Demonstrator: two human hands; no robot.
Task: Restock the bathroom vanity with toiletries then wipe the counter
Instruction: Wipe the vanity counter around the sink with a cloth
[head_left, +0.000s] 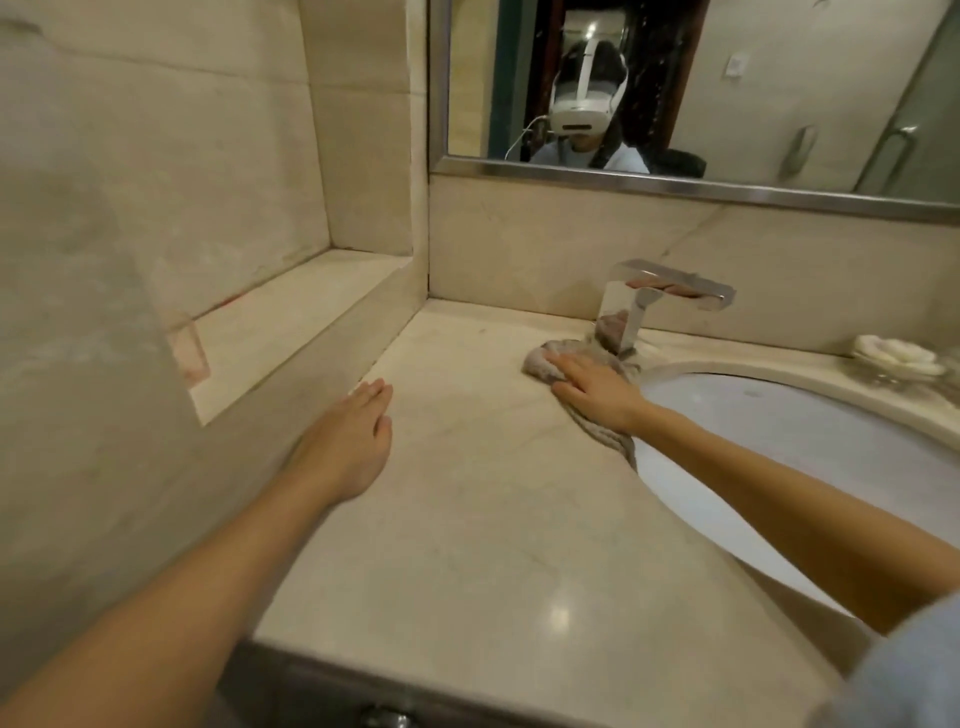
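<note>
A: Was any writing legible?
B: None could be read anywhere.
A: Where was the cloth (571, 364)?
B: It lay crumpled on the counter (467, 519) at the base of the tap (639, 306), trailing along the sink (779, 441) rim. The right hand (597, 392) pressed it flat, fingers together.
A: And the left hand (348, 441)?
B: It rested flat, fingers together, beside the side ledge (291, 322), with bare counter between the hands.

A crumpled grey-brown cloth (571, 366) is seen right of frame centre, spread flat on a pale marble counter (467, 519), touching the faucet base and draped over the basin's left rim.
</note>
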